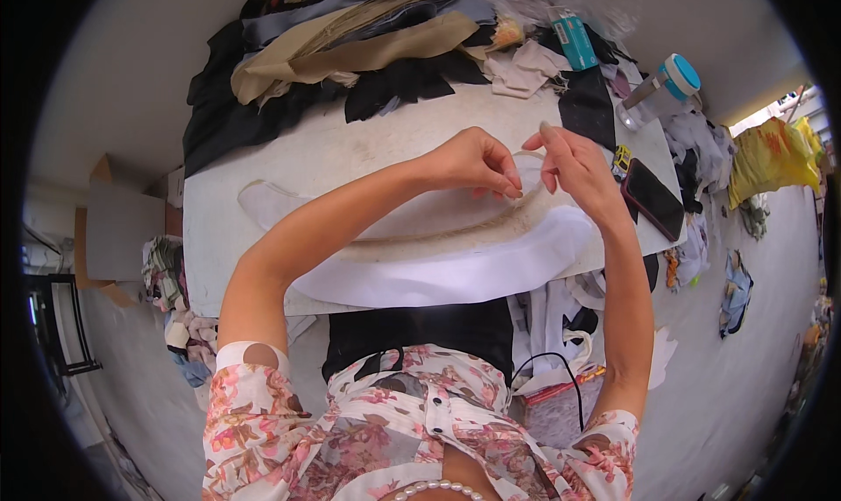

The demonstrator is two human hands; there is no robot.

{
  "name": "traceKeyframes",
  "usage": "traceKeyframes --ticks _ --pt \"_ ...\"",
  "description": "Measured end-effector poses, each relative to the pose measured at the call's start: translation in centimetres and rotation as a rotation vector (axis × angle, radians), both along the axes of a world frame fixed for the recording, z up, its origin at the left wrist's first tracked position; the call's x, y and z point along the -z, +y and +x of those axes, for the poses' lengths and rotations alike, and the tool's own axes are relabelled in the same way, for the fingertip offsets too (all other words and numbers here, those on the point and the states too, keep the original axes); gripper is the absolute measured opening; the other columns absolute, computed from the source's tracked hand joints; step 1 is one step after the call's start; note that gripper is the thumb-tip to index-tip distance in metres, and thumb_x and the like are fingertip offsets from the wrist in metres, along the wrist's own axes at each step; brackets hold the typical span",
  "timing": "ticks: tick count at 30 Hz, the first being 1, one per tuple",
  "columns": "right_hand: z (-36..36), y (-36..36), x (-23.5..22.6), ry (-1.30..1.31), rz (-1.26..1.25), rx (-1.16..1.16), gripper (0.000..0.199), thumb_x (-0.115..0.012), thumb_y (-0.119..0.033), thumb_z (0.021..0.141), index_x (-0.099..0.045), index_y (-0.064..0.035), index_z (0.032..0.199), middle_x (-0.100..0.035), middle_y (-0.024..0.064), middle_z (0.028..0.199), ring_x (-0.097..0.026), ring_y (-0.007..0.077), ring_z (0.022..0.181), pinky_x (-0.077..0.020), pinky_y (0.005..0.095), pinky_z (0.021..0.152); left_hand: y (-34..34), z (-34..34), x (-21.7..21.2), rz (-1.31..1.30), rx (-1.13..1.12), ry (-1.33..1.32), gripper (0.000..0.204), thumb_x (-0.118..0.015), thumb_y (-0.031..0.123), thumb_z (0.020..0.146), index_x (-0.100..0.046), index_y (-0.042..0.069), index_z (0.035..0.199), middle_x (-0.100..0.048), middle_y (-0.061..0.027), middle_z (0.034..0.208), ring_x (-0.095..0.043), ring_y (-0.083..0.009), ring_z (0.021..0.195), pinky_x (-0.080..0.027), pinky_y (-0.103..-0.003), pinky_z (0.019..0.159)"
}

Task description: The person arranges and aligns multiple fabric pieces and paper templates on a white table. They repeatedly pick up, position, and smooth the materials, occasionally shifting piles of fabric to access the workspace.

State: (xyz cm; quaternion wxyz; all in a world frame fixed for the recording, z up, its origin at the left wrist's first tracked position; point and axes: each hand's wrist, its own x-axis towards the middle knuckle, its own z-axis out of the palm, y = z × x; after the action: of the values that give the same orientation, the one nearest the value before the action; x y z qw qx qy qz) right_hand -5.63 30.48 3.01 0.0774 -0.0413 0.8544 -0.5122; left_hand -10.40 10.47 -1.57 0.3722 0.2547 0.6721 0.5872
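Pearl necklace [438, 490] nearest; two curved white fabric pieces [455, 275] lie on the table [315, 142] beyond. Over the farther one's right end, left hand [487, 163] bunched, right hand [575, 161] loosely curled; whether either pinches anything, I cannot tell.

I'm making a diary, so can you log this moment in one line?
left hand: over pale curved strip | right hand: by strip's right end | held: can't tell | alongside: white curved piece
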Motion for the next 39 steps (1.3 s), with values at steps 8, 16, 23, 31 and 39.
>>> traceKeyframes --ticks 8,16,23,31,39 --pt "2.8 1.4 3.7 0.004 0.105 -0.131 0.023 -0.055 -0.022 0.094 -0.068 -0.0029 0.092 -0.059 0.0056 0.059 -0.056 0.0139 0.054 -0.0438 0.0295 0.055 0.2 0.2 0.3 0.018 -0.002 0.039 0.006 -0.074 0.008 0.082 -0.071 0.002 0.084 -0.071 -0.0067 0.076 -0.061 -0.0076 0.062 -0.046 -0.020 0.051" --pt "5.5 -0.6 3.9 0.282 0.231 -0.050 0.015 -0.056 -0.014 0.090 -0.068 -0.0067 0.087 -0.063 0.0102 0.063 -0.063 0.0223 0.057 -0.0470 0.0327 0.056 0.1 -1.0 0.2 -0.019 -0.027 -0.399 0.012 -0.073 0.006 0.083 -0.062 0.003 0.085 -0.071 -0.0104 0.082 -0.067 -0.0111 0.065 -0.042 -0.021 0.045" --pt "5.1 -0.1 4.4 0.032 0.097 0.036 0.016 -0.057 -0.017 0.090 -0.069 -0.0062 0.088 -0.067 0.0127 0.073 -0.066 0.0291 0.067 -0.0496 0.0366 0.062 0.5 0.5 0.8 -0.092 -0.097 0.418 0.011 -0.073 0.004 0.079 -0.063 0.007 0.076 -0.072 -0.0054 0.083 -0.067 -0.0121 0.067 -0.047 -0.026 0.053" --pt "4.4 0.0 5.0 0.181 0.227 0.082 0.020 -0.061 -0.009 0.086 -0.067 -0.0068 0.105 -0.060 0.0090 0.063 -0.059 0.0214 0.058 -0.0468 0.0322 0.059 0.8 1.6 2.2 -0.009 -0.170 1.483 0.016 -0.071 0.007 0.069 -0.062 0.010 0.081 -0.066 -0.0018 0.085 -0.064 -0.0220 0.069 -0.051 -0.032 0.057" --pt "3.1 0.1 5.4 0.188 0.188 -0.001 0.019 -0.060 -0.004 0.086 -0.068 -0.0051 0.103 -0.062 0.0082 0.066 -0.058 0.0176 0.056 -0.0470 0.0296 0.059 0.8 1.6 2.8 0.012 -0.195 1.421 0.019 -0.072 0.004 0.068 -0.060 0.009 0.080 -0.063 -0.0031 0.081 -0.063 -0.0219 0.068 -0.050 -0.031 0.056"
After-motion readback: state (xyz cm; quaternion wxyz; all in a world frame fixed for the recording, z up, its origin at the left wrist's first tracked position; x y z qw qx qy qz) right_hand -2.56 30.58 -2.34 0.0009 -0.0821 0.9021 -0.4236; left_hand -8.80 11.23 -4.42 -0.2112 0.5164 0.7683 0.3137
